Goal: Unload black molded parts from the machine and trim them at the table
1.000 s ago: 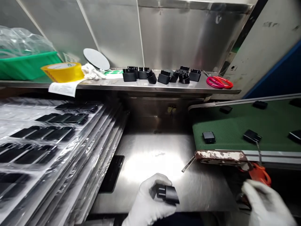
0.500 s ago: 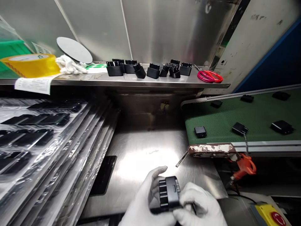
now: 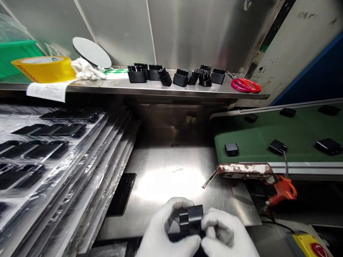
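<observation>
Both my hands wear white gloves and meet low in the middle of the view. Between them is a black plastic adapter housing with a ribbed or slotted left side. My left hand curls round it from the left, thumb below and fingers over the top. My right hand has its fingers bent and pinched against the housing's right edge; what lies inside that pinch is hidden. A dark flat phone-like slab lies on the metal bench left of my hands.
Stacked clear trays of black pieces fill the left. Right is a green conveyor with several black adapters, an orange air gun and a red stop button. The shelf bears black housings, scissors and yellow tape.
The housing has been turned in my hands, so its smooth face now shows instead of the slotted side face. My left fingers have closed over its top. The view has shifted slightly.
</observation>
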Demonstrator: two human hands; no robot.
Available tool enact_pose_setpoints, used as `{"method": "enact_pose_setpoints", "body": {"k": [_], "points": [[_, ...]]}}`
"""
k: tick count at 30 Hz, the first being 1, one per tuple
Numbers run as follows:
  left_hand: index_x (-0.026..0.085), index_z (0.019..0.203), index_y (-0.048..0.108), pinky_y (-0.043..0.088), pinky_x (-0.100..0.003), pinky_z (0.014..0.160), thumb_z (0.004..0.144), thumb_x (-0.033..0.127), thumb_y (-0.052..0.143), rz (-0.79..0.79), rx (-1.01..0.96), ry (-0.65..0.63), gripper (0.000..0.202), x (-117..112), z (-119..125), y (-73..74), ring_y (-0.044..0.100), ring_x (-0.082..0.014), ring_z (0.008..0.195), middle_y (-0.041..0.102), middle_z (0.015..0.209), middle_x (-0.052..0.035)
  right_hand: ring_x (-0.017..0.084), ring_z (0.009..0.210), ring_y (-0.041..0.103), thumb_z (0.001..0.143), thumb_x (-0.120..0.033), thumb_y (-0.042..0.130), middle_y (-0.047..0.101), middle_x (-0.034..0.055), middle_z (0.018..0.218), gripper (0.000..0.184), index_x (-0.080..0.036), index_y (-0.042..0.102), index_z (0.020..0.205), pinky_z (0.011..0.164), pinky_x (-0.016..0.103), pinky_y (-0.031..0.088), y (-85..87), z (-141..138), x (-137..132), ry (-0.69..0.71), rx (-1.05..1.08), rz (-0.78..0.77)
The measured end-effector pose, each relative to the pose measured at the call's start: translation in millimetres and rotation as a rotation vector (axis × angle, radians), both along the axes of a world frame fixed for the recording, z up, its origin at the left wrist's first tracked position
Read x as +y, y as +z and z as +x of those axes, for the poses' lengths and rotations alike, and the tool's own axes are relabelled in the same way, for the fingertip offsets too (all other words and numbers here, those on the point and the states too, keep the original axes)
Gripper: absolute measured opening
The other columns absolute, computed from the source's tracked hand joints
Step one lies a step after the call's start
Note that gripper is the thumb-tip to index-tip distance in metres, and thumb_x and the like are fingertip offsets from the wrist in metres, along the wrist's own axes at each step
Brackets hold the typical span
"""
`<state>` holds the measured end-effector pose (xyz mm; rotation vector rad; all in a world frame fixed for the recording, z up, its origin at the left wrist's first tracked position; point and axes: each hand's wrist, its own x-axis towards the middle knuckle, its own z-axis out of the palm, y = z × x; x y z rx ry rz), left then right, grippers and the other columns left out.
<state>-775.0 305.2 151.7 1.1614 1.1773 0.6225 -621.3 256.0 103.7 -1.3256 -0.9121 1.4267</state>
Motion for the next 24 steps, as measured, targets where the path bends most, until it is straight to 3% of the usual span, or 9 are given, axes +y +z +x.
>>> {"method": "enact_pose_setpoints", "body": {"k": [5, 9, 11, 13, 16, 18, 20, 23, 24], "points": [[0.024, 0.089, 0.071, 0.054, -0.033, 0.079, 0.075, 0.014, 0.07, 0.505, -0.088, -0.098, 0.017, 5.6, -13.8, -35.9, 0.067, -0.0219, 0.083, 0.069, 0.087, -0.0047, 0.002, 0.036, 0.022, 0.08, -0.051, 0.07, 0.034, -0.0099, 0.043, 0.042, -0.018, 0.049, 0.065, 0.039, 0.02, 0.015, 3.1, 4.9, 5.9, 0.136, 0.608, -0.112], [0.03, 0.099, 0.074, 0.054, -0.035, 0.086, 0.072, 0.004, 0.067, 0.728, -0.074, -0.169, 0.038, 8.1, -18.8, -50.9, 0.066, -0.0261, 0.1, 0.068, 0.11, -0.0073, 0.001, 0.033, 0.021, 0.076, -0.049, 0.075, 0.034, -0.0106, 0.041, 0.048, -0.019, 0.042, 0.059, 0.036, 0.019, 0.012, -2.3, 6.6, 8.6, 0.129, 0.642, -0.244], [0.03, 0.102, 0.072, 0.051, -0.037, 0.093, 0.067, 0.004, 0.071, 0.547, -0.058, -0.092, 0.044, 6.5, -13.3, -47.5, 0.062, -0.0283, 0.111, 0.064, 0.122, -0.0064, 0.0, 0.032, 0.021, 0.07, -0.049, 0.08, 0.034, -0.011, 0.039, 0.05, -0.019, 0.041, 0.058, 0.036, 0.019, 0.012, -2.5, 5.1, 7.2, 0.129, 0.611, -0.25], [0.03, 0.111, 0.064, 0.051, -0.037, 0.094, 0.057, 0.0, 0.072, 0.217, -0.088, -0.036, 0.062, 4.7, -5.1, -41.2, 0.061, -0.0284, 0.113, 0.061, 0.127, -0.0061, 0.001, 0.033, 0.021, 0.066, -0.051, 0.081, 0.035, -0.0106, 0.039, 0.051, -0.019, 0.043, 0.056, 0.037, 0.019, 0.012, 0.6, 1.1, 4.4, 0.112, 0.515, -0.23], [0.027, 0.114, 0.054, 0.053, -0.035, 0.083, 0.047, -0.005, 0.066, -0.139, -0.271, -0.093, 0.075, 3.6, 3.0, -37.1, 0.066, -0.0259, 0.096, 0.067, 0.11, -0.0055, 0.004, 0.04, 0.031, 0.062, -0.048, 0.083, 0.042, -0.0082, 0.045, 0.045, -0.018, 0.05, 0.06, 0.041, 0.019, 0.023, 9.4, -6.3, -0.1, 0.012, 0.286, -0.232], [0.025, 0.11, 0.054, 0.051, -0.032, 0.076, 0.045, -0.003, 0.065, -0.186, -0.396, -0.121, 0.072, 3.2, 2.2, -40.1, 0.065, -0.023, 0.085, 0.068, 0.097, -0.0031, 0.01, 0.052, 0.048, 0.063, -0.046, 0.082, 0.055, -0.0026, 0.058, 0.036, -0.019, 0.058, 0.065, 0.05, 0.023, 0.038, 13.7, -3.7, -1.9, -0.139, 0.042, -0.155], [0.024, 0.109, 0.056, 0.046, -0.028, 0.067, 0.042, -0.002, 0.064, -0.166, -0.448, -0.099, 0.072, 2.2, -2.4, -44.6, 0.061, -0.0184, 0.075, 0.066, 0.086, -0.0005, 0.02, 0.076, 0.061, 0.069, -0.046, 0.078, 0.067, 0.0045, 0.082, 0.029, -0.02, 0.067, 0.078, 0.07, 0.03, 0.05, 11.7, 14.6, -4.1, -0.45, -0.28, 0.035], [0.023, 0.108, 0.06, 0.04, -0.027, 0.059, 0.04, 0.001, 0.063, -0.142, -0.457, -0.055, 0.071, 0.8, -11.1, -48.4, 0.055, -0.0163, 0.066, 0.065, 0.083, -0.0013, 0.031, 0.107, 0.061, 0.075, -0.045, 0.073, 0.064, 0.0135, 0.117, 0.05, -0.02, 0.062, 0.117, 0.101, 0.047, 0.045, -9.2, 78.7, -13.2, -1.088, -0.618, 0.244], [0.023, 0.107, 0.061, 0.041, -0.028, 0.061, 0.04, 0.003, 0.064, -0.128, -0.47, -0.043, 0.07, 0.9, -13.4, -48.7, 0.057, -0.0189, 0.072, 0.066, 0.089, -0.0035, 0.035, 0.112, 0.06, 0.076, -0.048, 0.072, 0.062, 0.0181, 0.122, 0.061, -0.017, 0.057, 0.126, 0.103, 0.051, 0.044, -21.1, 106.8, -17.9, -1.19, -0.705, 0.22]]}}
